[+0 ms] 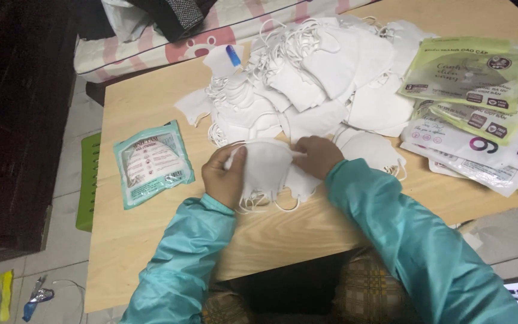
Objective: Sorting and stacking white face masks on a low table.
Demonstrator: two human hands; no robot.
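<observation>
Both hands, left hand (224,175) and right hand (317,156), pinch a small stack of white masks (269,168) by its ends near the bench's (151,240) front edge, with a mask heap (307,78) behind, a teal packet (153,162) left, and packets (481,102) at the right edge.

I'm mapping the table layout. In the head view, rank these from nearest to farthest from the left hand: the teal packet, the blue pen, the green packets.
From the left hand:
1. Teal packet, flat on the table just to the hand's left.
2. Blue pen, at the table's far edge, beyond the heap of white masks.
3. Green packets, stacked at the far right.
</observation>
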